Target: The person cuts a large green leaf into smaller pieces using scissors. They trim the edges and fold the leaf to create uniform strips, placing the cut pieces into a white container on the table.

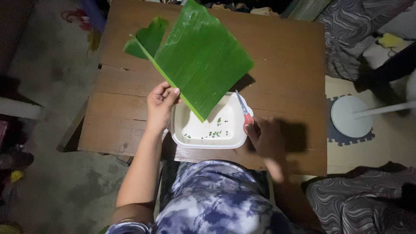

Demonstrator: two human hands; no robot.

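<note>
A large green banana leaf is held up above the white tray, tilted so that its broad face turns toward the camera and its lower corner hangs over the tray's middle. A paler midrib runs along the leaf's left edge, and a smaller torn flap of leaf sticks out beyond the midrib, up and to the left of the tray. The left hand grips the leaf by that midrib edge, just left of the tray's rim, its fingers clenched round the edge with the thumb on the near face.

The tray is a shallow white foam dish with rounded corners, lying on the brown wooden surface near its front edge. Small green leaf scraps lie scattered on the tray's floor.

The right hand rests just right of the tray, in shadow, its fingers closed round the red handle of a pair of scissors. The blades point up and away along the tray's right rim; whether they are parted cannot be told.

Below the tray, at the picture's bottom, is the person's blue and white tie-dyed clothing. Well to the right of the tray, off the surface, a round white base stands on a dark floor mat, and grey patterned cloth lies beyond it.
</note>
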